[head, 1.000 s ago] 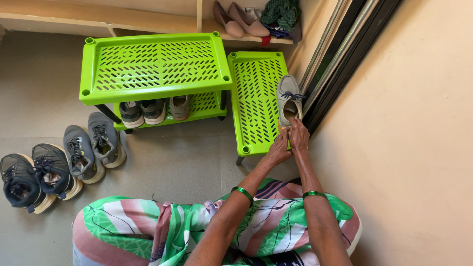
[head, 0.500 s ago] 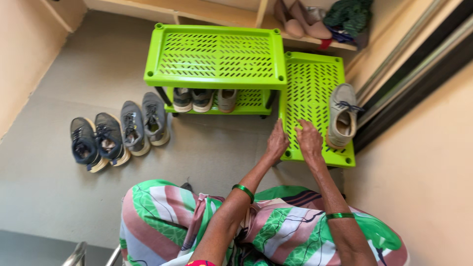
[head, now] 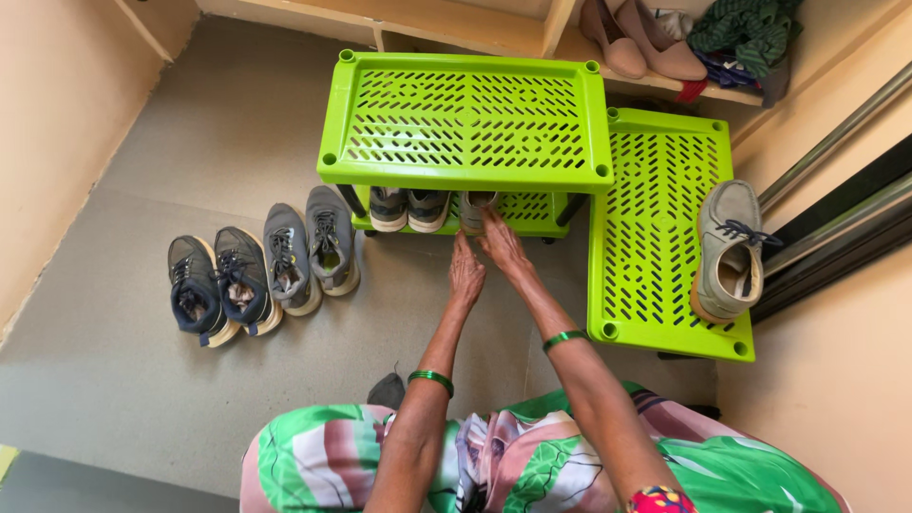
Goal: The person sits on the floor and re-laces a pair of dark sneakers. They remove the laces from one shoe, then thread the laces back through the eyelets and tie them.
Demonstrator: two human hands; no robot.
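The beige shoe (head: 477,211) sits on the rack's (head: 465,119) lower shelf, third after two dark shoes (head: 408,207), heel out toward the person, long axis running 12 to 6. It lies at 12 o'clock from both hands. The right hand (head: 503,249) is nearer, fingertips touching the heel, fingers loosely spread, nothing gripped yet. The left hand (head: 465,274) hangs just behind at 7 o'clock of it, open, fingers together. A lone grey shoe (head: 730,249) rests on the side rack (head: 665,237) at 3 o'clock.

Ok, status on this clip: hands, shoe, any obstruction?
Left hand open, near the lower shelf edge. Right hand touching the grey shoe on the lower shelf. Top shelf overhangs; grip hidden.
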